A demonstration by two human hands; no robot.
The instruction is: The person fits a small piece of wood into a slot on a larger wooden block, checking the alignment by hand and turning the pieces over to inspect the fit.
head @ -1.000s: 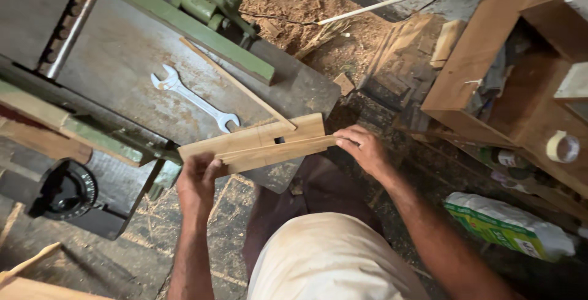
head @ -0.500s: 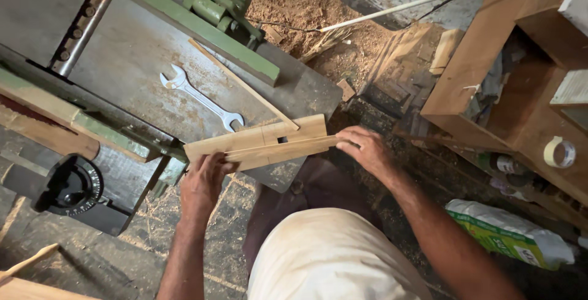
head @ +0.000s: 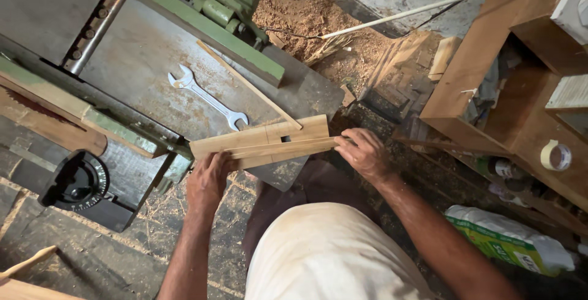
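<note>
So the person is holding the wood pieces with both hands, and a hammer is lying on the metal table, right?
Not quite. Both hands, left and right, do hold the wood pieces, but the tool on the metal table is a wrench, not a hammer. The head view shows it.

Green-white sack [head: 508, 245], floor, lower right

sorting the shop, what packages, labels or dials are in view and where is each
Bag: lower right on the floor, lying flat, white plastic with a green and yellow printed panel.
Dial: lower left on the machine, round, black with fine white marks.
Jar: right, under the wooden shelf, small with a pale label, partly hidden.
</note>
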